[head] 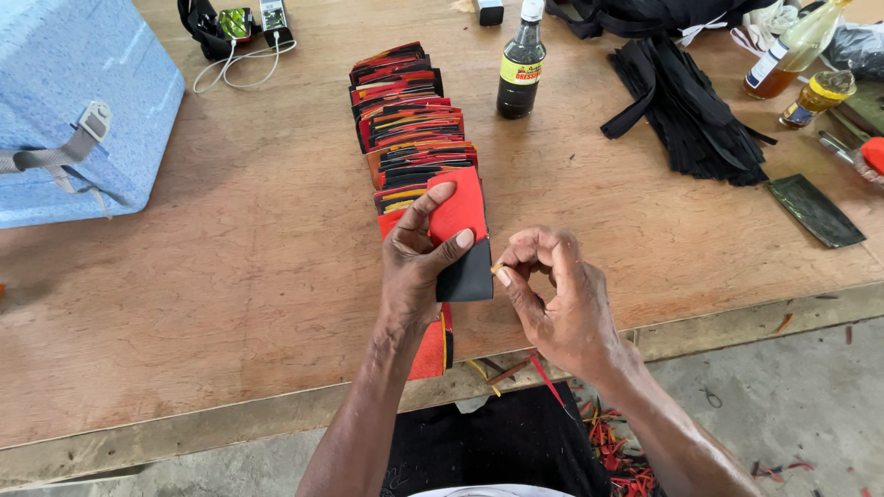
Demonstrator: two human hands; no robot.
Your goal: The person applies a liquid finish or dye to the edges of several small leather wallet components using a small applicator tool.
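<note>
While the left hand (416, 253) gripped the red-and-black folded piece (463, 241) upright at the near tabletop (230, 276) edge, the right hand (552, 294), fingers pinched closed, touched its right edge, nearest that side.

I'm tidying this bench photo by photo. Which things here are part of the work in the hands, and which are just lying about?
In use:
left hand holding red and black piece
right hand pinching at its edge
row of similar pieces

Lying about:
dark bottle
black strips
blue box
oil bottles
</note>
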